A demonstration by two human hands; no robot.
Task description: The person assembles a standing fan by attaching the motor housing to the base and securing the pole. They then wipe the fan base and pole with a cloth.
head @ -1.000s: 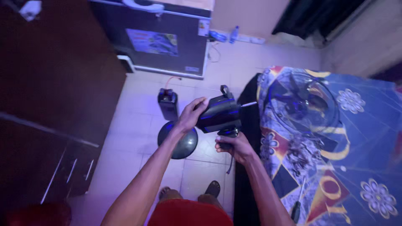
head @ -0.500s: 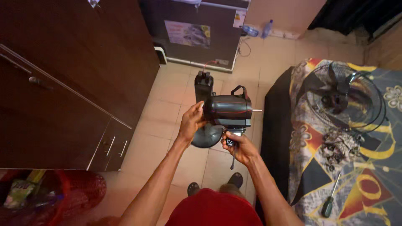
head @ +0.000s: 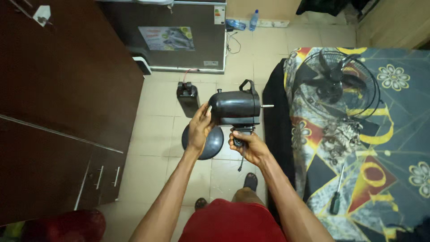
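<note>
I hold a black fan motor housing point(head: 235, 106) in front of me over the tiled floor, its metal shaft pointing right. My left hand point(head: 199, 128) grips the housing's rounded back end. My right hand point(head: 247, 144) is closed around the neck piece below the housing, where a short cord hangs down. A black fan guard with blades point(head: 337, 84) lies on the patterned cloth point(head: 394, 134) to the right. A round black fan base point(head: 210, 142) lies on the floor under my hands.
A dark wooden cabinet point(head: 62, 107) with drawers fills the left side. A small black box point(head: 188, 97) stands on the floor by a grey chest appliance point(head: 179, 36). A screwdriver point(head: 336, 197) and small loose parts point(head: 333, 139) lie on the cloth. A plastic bottle point(head: 253, 19) stands at the far wall.
The view has shifted, and the motor housing now sits level with its shaft pointing right. Both hands keep their grip on it.
</note>
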